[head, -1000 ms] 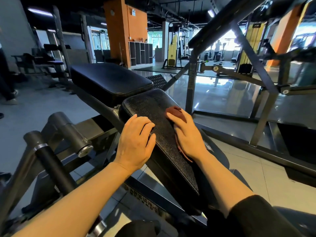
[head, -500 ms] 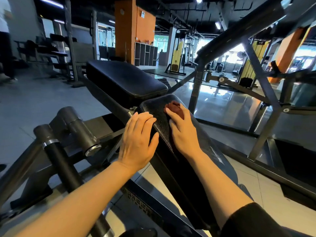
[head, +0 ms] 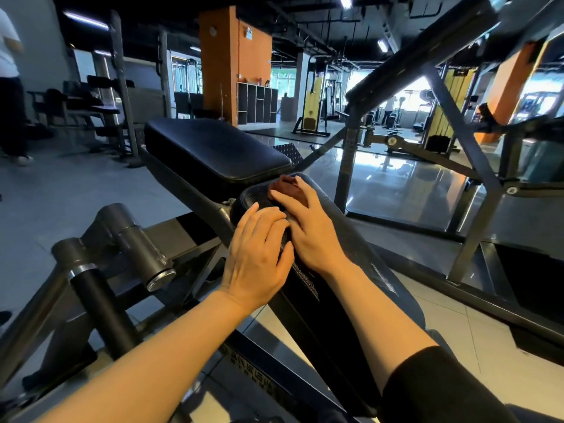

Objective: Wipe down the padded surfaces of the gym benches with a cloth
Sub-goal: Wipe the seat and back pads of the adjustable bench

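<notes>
A black padded bench runs away from me in two parts: a tilted near pad and a flat far pad. A reddish-brown cloth lies on the top end of the near pad. My right hand presses flat on the cloth with fingers spread, and most of the cloth is hidden beneath it. My left hand rests on the left edge of the same pad, fingers laid over the edge, touching my right hand.
Black foam rollers and grey frame tubes stand at my left. A slanted steel frame rises on the right over glossy floor. A person stands at the far left. An orange pillar and more machines fill the background.
My right hand has slid the cloth up the near pad to its top end. My left hand has followed along the pad's edge. The view has shifted closer to the bench.
</notes>
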`<move>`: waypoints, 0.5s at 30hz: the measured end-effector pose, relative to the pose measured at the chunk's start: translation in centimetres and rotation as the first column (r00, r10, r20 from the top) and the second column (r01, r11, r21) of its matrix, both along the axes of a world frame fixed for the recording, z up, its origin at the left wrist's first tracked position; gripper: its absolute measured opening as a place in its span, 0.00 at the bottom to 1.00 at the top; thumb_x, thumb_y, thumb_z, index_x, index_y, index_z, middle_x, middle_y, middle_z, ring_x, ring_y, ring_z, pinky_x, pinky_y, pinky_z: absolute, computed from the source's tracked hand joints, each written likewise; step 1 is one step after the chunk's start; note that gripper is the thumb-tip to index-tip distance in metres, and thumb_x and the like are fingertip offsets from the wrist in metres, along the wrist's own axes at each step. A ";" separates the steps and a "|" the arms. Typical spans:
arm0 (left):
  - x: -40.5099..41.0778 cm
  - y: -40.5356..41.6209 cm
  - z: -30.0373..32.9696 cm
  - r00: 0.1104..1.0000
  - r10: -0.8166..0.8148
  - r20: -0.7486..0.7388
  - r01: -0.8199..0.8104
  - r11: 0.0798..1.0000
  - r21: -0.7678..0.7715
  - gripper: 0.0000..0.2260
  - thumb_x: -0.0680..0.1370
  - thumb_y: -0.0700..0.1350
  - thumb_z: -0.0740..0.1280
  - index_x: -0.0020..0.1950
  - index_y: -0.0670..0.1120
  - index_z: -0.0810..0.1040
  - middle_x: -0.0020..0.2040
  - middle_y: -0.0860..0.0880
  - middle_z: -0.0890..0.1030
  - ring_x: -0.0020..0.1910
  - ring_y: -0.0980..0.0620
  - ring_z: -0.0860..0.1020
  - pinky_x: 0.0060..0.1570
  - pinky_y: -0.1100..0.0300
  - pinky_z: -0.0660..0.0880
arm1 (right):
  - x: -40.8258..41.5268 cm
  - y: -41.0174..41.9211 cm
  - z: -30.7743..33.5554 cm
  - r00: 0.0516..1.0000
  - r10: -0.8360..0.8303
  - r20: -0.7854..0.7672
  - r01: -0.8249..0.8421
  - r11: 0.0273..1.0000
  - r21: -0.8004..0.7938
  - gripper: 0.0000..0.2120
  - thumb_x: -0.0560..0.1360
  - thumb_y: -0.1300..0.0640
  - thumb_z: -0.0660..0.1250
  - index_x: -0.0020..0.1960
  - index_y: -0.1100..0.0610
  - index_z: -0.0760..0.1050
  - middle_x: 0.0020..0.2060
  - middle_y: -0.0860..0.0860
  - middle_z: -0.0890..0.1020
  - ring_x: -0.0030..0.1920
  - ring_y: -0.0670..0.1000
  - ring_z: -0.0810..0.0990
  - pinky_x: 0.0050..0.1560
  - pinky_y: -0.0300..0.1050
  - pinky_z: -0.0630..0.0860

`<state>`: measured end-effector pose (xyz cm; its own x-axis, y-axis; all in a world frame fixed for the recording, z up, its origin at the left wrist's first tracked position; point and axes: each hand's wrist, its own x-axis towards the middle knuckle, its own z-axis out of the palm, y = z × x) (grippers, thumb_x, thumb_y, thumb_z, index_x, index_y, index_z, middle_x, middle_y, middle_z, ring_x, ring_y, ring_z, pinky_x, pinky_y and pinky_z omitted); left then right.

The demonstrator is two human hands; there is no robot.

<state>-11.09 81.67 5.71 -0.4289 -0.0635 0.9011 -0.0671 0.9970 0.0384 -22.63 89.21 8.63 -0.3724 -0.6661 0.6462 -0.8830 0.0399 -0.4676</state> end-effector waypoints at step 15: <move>-1.4 6.8 -3.6 0.990 -0.109 0.088 0.115 0.991 -0.070 0.04 0.73 0.38 0.68 0.46 0.39 0.81 0.50 0.43 0.79 0.55 0.47 0.76 0.71 0.48 0.62 | -5.7 13.9 -9.7 0.858 -0.425 0.288 0.412 0.905 0.108 0.19 0.82 0.61 0.56 0.69 0.47 0.72 0.75 0.52 0.60 0.73 0.54 0.63 0.67 0.38 0.57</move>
